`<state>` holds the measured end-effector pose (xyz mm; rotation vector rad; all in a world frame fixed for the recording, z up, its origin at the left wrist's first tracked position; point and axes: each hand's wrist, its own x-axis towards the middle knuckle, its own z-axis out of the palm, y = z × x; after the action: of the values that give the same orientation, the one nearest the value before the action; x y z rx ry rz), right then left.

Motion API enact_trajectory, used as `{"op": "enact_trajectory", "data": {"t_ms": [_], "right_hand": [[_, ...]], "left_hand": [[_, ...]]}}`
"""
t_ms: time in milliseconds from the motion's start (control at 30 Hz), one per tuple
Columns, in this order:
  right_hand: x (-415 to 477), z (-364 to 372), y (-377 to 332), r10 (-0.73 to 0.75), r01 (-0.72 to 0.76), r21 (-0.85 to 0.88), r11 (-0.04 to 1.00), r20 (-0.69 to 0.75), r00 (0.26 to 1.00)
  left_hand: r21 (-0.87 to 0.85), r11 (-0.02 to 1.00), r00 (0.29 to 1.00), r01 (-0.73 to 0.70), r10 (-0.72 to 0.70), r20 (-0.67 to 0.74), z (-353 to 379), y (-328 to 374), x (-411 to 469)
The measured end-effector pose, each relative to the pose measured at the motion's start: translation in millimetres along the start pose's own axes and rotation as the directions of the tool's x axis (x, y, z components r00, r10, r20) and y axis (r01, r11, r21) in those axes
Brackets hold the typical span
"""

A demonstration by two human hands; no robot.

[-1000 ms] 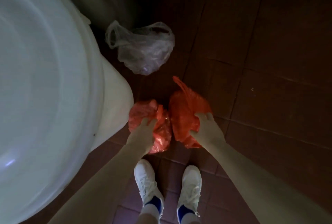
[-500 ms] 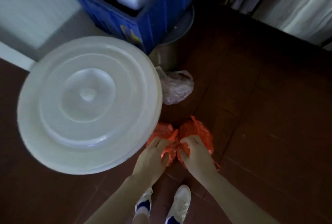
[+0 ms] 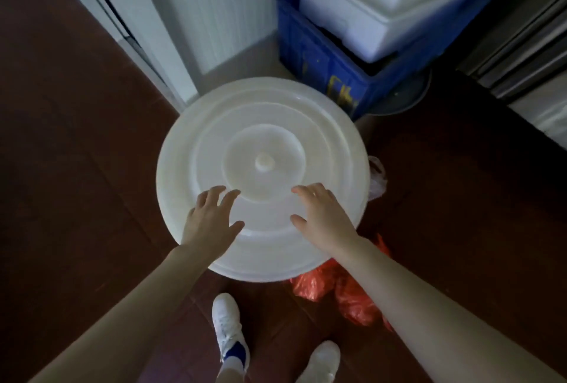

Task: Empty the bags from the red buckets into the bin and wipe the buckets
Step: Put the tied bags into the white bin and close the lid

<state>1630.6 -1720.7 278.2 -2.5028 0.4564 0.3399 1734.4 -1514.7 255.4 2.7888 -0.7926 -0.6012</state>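
A big white bin stands in front of me, covered by its round white lid [image 3: 264, 137] with a small knob in the middle. My left hand [image 3: 210, 220] and my right hand [image 3: 322, 215] hover over the near part of the lid, fingers spread, holding nothing. Two crumpled red bags [image 3: 346, 289] lie on the floor at the bin's near right side, partly hidden under my right forearm. A clear plastic bag [image 3: 376, 178] peeks out from behind the lid's right edge. No red bucket is in view.
A blue crate [image 3: 310, 45] holding white foam boxes [image 3: 377, 11] stands behind the bin to the right. A white wall panel [image 3: 214, 5] is behind it. Metal cabinet fronts [image 3: 521, 45] are at far right. Dark red floor tiles [image 3: 76, 168] surround my white shoes.
My hands let go of the two red bags on the floor and rose over the bin lid. My view lifted from the floor to the bin and crate.
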Motion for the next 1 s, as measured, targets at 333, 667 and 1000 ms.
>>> {"op": "enact_trajectory", "data": {"t_ms": [333,667,1000], "right_hand": [[133.1,41.1,-64.5,0.131,-0.116,-0.26,0.959,0.04,0.991],[142.2,50.9,-74.3,0.112,-0.081,-0.452,0.888,0.042,0.993],[114.5,89.7,-153.0,-0.09,0.181,-0.496,0.849,0.203,0.975]], "left_hand": [[0.24,0.942,0.964,-0.233,0.191,0.184,9.6,-88.1,52.5],[0.157,0.942,0.947,-0.297,0.27,0.176,19.0,-115.2,35.5],[0.078,0.994,0.996,-0.073,0.068,0.065,17.7,-175.0,-48.3]]}}
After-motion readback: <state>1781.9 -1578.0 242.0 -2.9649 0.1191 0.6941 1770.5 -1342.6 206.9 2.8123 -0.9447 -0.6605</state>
